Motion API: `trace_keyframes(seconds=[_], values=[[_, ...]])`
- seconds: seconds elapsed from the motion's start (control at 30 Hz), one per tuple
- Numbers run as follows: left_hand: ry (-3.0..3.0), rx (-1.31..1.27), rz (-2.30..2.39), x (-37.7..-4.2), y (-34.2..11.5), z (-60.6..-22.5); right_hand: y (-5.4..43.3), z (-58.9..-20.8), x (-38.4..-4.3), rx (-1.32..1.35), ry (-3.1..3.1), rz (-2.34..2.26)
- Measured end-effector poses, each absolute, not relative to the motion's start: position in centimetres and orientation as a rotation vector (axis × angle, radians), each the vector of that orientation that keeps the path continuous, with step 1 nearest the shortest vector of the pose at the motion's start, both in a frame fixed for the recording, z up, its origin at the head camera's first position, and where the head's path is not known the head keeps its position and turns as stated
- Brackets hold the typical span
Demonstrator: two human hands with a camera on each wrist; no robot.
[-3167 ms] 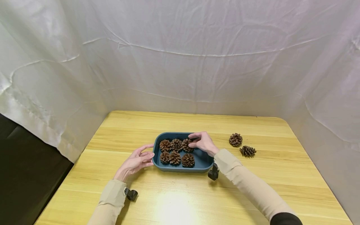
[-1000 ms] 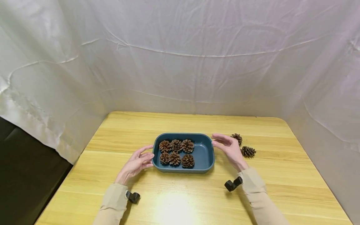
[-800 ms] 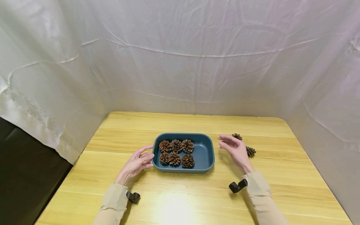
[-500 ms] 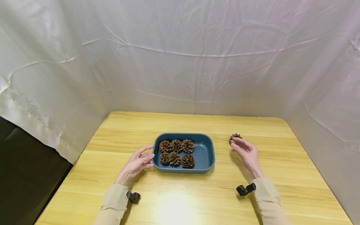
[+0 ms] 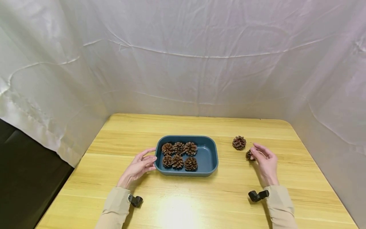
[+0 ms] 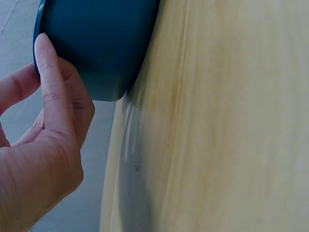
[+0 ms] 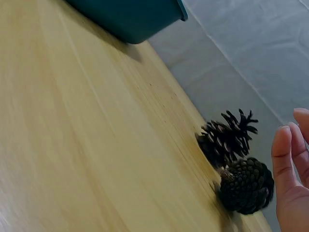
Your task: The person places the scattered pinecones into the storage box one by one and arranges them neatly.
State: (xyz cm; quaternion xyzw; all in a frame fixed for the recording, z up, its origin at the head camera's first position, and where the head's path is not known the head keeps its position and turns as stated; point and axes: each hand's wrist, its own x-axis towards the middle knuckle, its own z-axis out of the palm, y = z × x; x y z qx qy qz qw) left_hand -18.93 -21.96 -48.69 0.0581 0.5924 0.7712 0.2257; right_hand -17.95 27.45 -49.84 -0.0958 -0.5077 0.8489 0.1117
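Observation:
A dark blue tray (image 5: 207, 173) sits mid-table with several brown pine cones (image 5: 178, 161) in two rows at its left and middle. At its left end, my left hand (image 5: 140, 163) holds the rim with the thumb, bent fingers against the outer wall; the left wrist view shows the thumb (image 6: 53, 82) at the rim. My right hand (image 5: 266, 162) is at a pine cone (image 5: 249, 155) lying on the table, partly hidden by the fingers. In the right wrist view, a narrow gap separates the fingers (image 7: 284, 154) from that cone (image 7: 246, 186). A second loose cone (image 5: 239, 143) lies beyond it.
The pale wooden table (image 5: 183, 197) runs back to a light grey curtain (image 5: 183, 79) behind and at both sides. Inside the tray, its right part shows bare floor. A dark surface (image 5: 25, 178) shows at the lower left, past the table edge.
Earlier my right hand was over the tray at a cone; it has since moved right, past the tray's end, to the nearer loose cone. My left hand and the tray stay put.

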Motion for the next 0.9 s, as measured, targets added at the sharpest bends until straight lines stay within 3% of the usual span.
trace_keyframes(seconds=[0.5,0.9], values=[[1.622,0.166,2.137,-18.9,-21.9,-48.8,29.1,-50.1,-17.9,-0.565,-1.37,2.404],[1.636,0.168,2.131,-18.9,-21.9,-48.9,29.4,-50.6,-18.9,-0.676,-1.678,2.195]])
